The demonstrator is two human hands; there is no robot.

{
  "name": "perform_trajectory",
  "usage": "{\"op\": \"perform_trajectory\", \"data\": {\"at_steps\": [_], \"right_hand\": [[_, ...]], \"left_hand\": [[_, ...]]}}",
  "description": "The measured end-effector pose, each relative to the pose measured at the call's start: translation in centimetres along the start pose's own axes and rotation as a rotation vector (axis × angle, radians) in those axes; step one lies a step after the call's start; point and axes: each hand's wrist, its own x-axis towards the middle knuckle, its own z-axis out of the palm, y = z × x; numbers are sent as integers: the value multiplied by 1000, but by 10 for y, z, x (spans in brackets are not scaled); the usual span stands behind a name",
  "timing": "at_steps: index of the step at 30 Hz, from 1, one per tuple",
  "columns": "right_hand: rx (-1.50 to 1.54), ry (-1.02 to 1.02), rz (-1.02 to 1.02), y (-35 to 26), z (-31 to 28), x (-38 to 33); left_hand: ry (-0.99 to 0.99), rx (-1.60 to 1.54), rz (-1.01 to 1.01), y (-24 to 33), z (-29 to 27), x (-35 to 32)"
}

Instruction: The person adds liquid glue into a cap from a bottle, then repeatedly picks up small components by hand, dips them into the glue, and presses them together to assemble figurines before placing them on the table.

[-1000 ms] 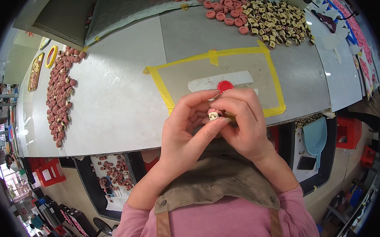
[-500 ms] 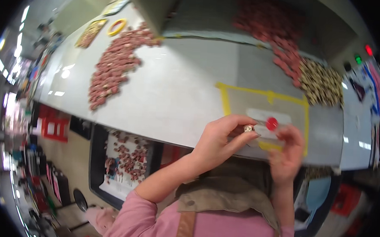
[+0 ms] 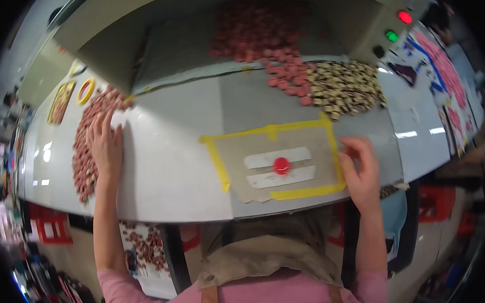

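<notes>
Holding the left hand (image 3: 107, 144) out palm down over the inner edge of a long pile of small reddish-brown pieces (image 3: 83, 162), at the left of the bench (image 3: 164, 180). Stretching those fingers forward, with the thumb off to the side; too blurred and covered underneath to tell for certain about a piece in that grip. Holding the right hand (image 3: 362, 171) well apart from there, just beside the right edge of a yellow tape frame (image 3: 333, 148), half curled, with a gap between thumb and fingers. Visible inside that frame: a red disc (image 3: 281, 165) between two white strips (image 3: 259, 160). Heaped farther back: pink round pieces (image 3: 290, 80), partly under a hood (image 3: 113, 51), with cream-and-dark pieces (image 3: 347, 88) touching them on the right. Visible below the front edge: more reddish-brown pieces (image 3: 152, 248) at left, a light-blue dustpan (image 3: 393, 217) at right.
</notes>
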Motion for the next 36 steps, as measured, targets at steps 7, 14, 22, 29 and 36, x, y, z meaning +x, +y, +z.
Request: {"op": "perform_trajectory", "data": {"at_steps": [7,14,22,29,36], "right_hand": [[-336,46,-305,25,24,76],[-498,-23,-318,24,29,76],[-311,-58,-282,11,16,50],[-504,19,-281,28,11,52],[-462,102,-325,23,19,49]], "left_hand": [[-159,-709,240,167,-14,61],[-75,-690,229,219,28,96],[69,-976,246,240,-2,91],[-131,-941,464,234,2,93],[-229,-1078,496,247,-6,88]]}}
